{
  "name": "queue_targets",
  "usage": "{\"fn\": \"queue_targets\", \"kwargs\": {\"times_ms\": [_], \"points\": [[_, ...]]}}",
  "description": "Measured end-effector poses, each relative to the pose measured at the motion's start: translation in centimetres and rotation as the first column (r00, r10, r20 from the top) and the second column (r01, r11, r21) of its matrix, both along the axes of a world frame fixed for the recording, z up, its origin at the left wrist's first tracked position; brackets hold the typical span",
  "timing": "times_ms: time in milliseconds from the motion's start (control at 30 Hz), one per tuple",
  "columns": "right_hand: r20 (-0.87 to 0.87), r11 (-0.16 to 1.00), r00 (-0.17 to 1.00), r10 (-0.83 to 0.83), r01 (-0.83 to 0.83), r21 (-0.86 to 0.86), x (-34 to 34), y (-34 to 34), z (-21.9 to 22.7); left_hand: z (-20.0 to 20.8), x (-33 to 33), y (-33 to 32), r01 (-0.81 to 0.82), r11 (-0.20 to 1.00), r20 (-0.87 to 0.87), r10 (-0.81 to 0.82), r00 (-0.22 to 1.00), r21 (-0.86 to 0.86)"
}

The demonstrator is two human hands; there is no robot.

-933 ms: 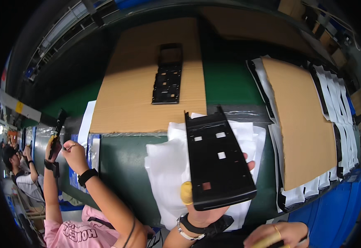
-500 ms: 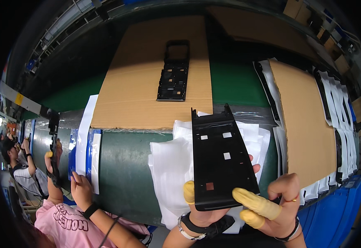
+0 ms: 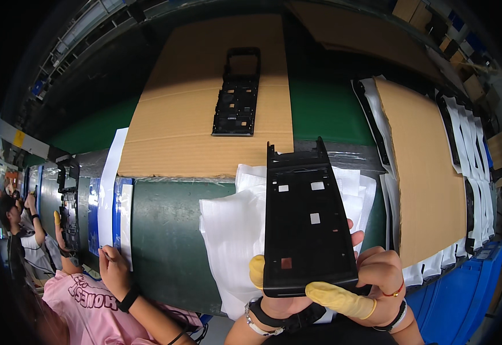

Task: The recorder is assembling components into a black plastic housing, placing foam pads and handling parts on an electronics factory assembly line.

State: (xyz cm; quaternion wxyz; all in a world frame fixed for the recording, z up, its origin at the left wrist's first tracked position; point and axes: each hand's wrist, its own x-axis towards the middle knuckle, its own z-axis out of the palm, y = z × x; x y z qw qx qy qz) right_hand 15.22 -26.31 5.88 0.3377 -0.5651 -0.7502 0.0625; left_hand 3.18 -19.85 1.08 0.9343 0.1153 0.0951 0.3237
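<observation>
I hold a flat black plastic housing (image 3: 303, 241) tilted up before me, with several small square cut-outs and two prongs at its far end. My left hand (image 3: 285, 305) supports it from behind; its yellow-capped thumb shows at the left edge and bare fingertips at the right edge. At the lower right corner, my right hand (image 3: 377, 287) grips the housing, with a yellow-capped digit along the bottom edge and other fingers bent beside it. Under the housing, white foam sheets or pouches (image 3: 228, 247) lie on the green table (image 3: 165, 236).
A similar black frame (image 3: 236, 106) lies on a cardboard sheet (image 3: 170, 126) ahead. On the right, more cardboard (image 3: 423, 172) rests among white-wrapped black parts, above a blue bin (image 3: 464, 282). To the left, a co-worker in pink (image 3: 84, 305) holds another black frame (image 3: 69, 207).
My right hand has shifted left along the housing's bottom edge, its fingers closing in at the corner. The housing has turned slightly. The co-worker's black frame now faces more toward me.
</observation>
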Motion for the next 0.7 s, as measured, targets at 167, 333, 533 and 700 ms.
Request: {"fn": "queue_targets", "kwargs": {"times_ms": [167,333,533,700], "points": [[-0.122,0.999,0.992,-0.003,-0.002,-0.039,-0.5,0.0,-0.5,-0.1,-0.3,-0.3,0.021,0.999,0.045,-0.019,0.999,-0.037],[-0.285,0.995,0.954,0.097,-0.084,0.055,-0.2,0.5,-1.1,-0.5,-0.4,-0.5,0.026,1.000,0.063,-0.026,0.998,0.000],[-0.674,0.983,0.738,0.038,-0.147,-0.106,-0.3,0.3,-1.6,-1.0,-0.7,-0.4,0.039,0.999,0.078,-0.036,0.996,-0.036],[-0.671,0.989,0.738,0.072,-0.141,-0.050,0.3,0.3,-1.8,-0.7,-0.3,-0.5,0.014,1.000,0.112,-0.012,0.994,-0.017]]}}
